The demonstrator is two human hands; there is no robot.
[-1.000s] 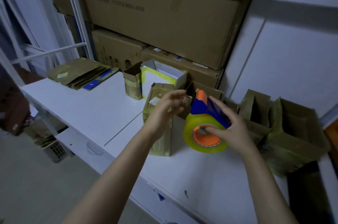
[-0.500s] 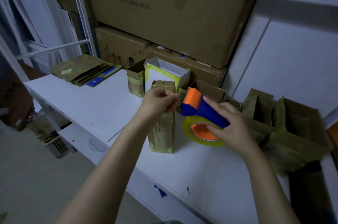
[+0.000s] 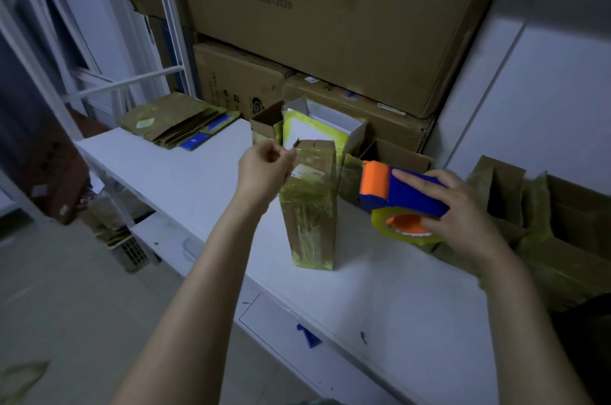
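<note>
Cardboard box [image 3: 310, 206]: likely light, stiff, tape-slick; grip side edges.
Tape [image 3: 345, 169]: thin, sticky; left hand [image 3: 264, 169] pinches its end at box top.
Dispenser [image 3: 406, 196]: right of box; right hand [image 3: 463, 216] clamps it.

Two hands: left hand [image 3: 261, 169], right hand [image 3: 469, 209]. One blue-and-orange tape dispenser [image 3: 416, 196] carrying one tape roll [image 3: 380, 222]. One tall taped carton [image 3: 310, 206]. Three small open boxes behind: left brown box [image 3: 264, 121], white box [image 3: 334, 125], right brown box [image 3: 400, 158]. Three large shelf cartons: top carton [image 3: 330, 27], lower left carton [image 3: 238, 80], lower right carton [image 3: 363, 107]. One stack of flattened cartons [image 3: 172, 123]. At far right, perhaps three open taped boxes [image 3: 575, 219], too dim to separate.
</note>
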